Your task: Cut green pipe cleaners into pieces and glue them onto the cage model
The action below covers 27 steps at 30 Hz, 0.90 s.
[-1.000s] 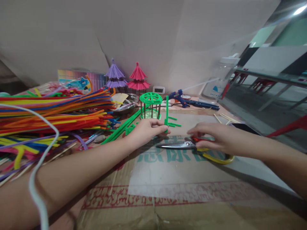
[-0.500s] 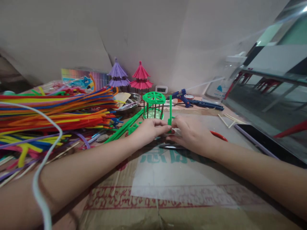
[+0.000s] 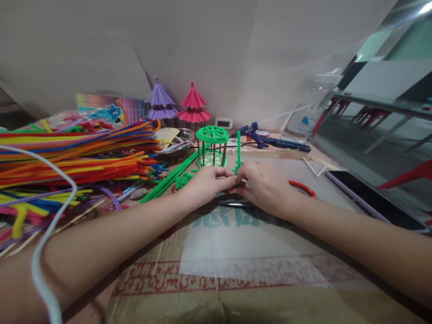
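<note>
My left hand and my right hand meet near the middle, both closed on a green pipe cleaner that stands upright between them. Its lower end is hidden by my fingers. Just behind sits a small round frame with a green spoked top, brown posts and a green ring at its base. Short green pieces lie beside my left hand, along with long green pipe cleaners. Under my right hand are scissors with a red handle, partly covered.
Bundles of colourful pipe cleaners fill the left side, with a white cable in front. Purple and pink pagoda-like models stand at the back. A glue gun, pliers, a bottle and a phone are rightward.
The view has shifted slightly, so most things sit a little further left. My right fingers have closed in nearer to the upright green pipe cleaner.
</note>
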Each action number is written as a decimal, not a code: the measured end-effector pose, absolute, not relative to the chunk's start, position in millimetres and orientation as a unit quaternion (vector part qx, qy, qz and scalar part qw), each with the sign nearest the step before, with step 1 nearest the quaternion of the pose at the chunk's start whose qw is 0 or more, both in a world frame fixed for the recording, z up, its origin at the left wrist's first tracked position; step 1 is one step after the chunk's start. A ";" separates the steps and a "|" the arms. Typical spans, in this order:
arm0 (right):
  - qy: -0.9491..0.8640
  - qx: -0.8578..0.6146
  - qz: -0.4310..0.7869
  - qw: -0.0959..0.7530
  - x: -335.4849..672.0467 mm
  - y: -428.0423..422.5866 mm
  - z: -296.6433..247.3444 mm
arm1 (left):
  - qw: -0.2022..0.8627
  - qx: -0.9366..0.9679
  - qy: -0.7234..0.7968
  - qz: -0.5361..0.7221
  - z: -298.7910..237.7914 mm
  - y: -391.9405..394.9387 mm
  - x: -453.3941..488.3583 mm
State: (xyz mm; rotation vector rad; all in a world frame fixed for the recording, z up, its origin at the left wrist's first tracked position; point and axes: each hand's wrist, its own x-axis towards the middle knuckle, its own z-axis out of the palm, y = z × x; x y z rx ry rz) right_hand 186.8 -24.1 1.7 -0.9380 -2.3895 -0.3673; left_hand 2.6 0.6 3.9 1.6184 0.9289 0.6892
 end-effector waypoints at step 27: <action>-0.887 -0.332 -0.131 0.293 188.5 -23.2 -1.5 | 0.551 0.671 0.392 0.305 4.2 0.1 2.2</action>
